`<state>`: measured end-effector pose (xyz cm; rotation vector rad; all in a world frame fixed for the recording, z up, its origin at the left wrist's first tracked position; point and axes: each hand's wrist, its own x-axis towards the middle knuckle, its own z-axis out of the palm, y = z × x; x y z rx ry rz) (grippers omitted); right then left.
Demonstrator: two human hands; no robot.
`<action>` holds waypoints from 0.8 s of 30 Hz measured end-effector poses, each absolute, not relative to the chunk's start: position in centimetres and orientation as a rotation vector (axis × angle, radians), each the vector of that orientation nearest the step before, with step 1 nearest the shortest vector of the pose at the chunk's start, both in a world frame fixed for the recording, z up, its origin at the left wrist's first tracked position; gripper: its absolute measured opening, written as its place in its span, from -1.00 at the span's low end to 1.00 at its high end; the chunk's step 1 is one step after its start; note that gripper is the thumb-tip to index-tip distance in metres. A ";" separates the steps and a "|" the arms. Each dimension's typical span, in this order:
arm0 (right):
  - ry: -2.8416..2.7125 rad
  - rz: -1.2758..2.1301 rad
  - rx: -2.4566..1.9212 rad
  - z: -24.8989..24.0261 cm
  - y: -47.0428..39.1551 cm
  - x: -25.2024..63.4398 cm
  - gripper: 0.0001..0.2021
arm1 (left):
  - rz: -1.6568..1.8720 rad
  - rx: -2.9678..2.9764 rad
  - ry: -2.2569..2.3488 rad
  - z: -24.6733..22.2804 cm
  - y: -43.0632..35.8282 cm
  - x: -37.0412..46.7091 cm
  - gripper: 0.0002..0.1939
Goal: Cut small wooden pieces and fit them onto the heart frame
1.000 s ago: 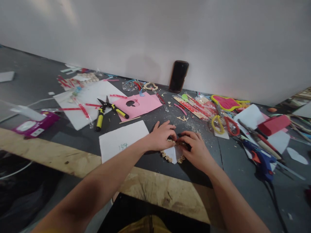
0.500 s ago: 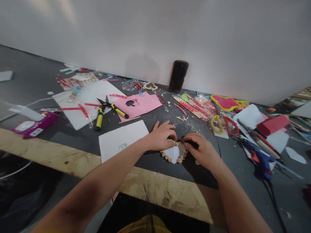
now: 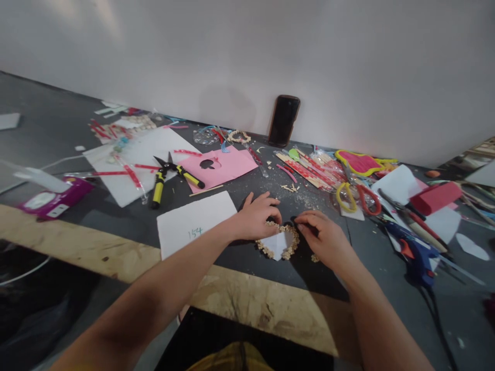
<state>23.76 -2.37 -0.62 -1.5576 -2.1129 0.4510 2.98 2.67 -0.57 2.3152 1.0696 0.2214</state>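
Observation:
A heart-shaped ring of small pale wooden bits (image 3: 293, 242) lies on the dark tabletop, with white paper (image 3: 275, 243) inside it. My left hand (image 3: 258, 215) grips the ring's upper left edge between thumb and index finger, the other fingers stretched beyond it. Just off the ring's right side is my right hand (image 3: 323, 236), its thumb and fingertips pinched together. Whatever they hold, if anything, is too small or hidden to make out. A few loose wooden bits (image 3: 314, 258) lie under the right hand.
White paper marked with a number (image 3: 181, 226) lies left, near black-and-yellow snips (image 3: 159, 188) and pink paper (image 3: 232, 167). Scissors (image 3: 348, 198), pliers (image 3: 417, 219) and a blue glue gun (image 3: 415, 255) lie right. A phone (image 3: 284, 121) leans on the wall. Wooden scraps (image 3: 289, 188) lie beyond the hands.
My right hand has drawn slightly to the right, away from the heart's top, uncovering more of its right side. My left hand stays in place on the ring.

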 end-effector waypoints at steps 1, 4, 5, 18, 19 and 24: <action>-2.110 0.450 -1.582 -0.4 -2.4 24.0 -0.82 | 0.223 2.313 1.068 -0.6 2.7 3.0 -0.80; -2.129 0.456 -1.648 0.0 -2.6 24.4 -0.84 | 0.221 2.309 1.066 -0.6 2.7 3.0 -0.80; -2.145 0.460 -1.661 0.1 -2.6 24.5 -0.85 | 0.218 2.310 1.066 -0.6 2.7 3.0 -0.80; -2.256 0.437 -1.708 -0.2 -2.7 23.9 -0.78 | 0.220 2.325 1.077 -0.5 2.6 3.1 -0.80; -2.256 0.436 -1.708 -0.2 -2.7 23.8 -0.78 | 0.223 2.325 1.076 -0.5 2.6 3.1 -0.80; -2.252 0.438 -1.707 -0.4 -2.7 23.7 -0.76 | 0.229 2.324 1.070 -0.7 2.7 3.0 -0.80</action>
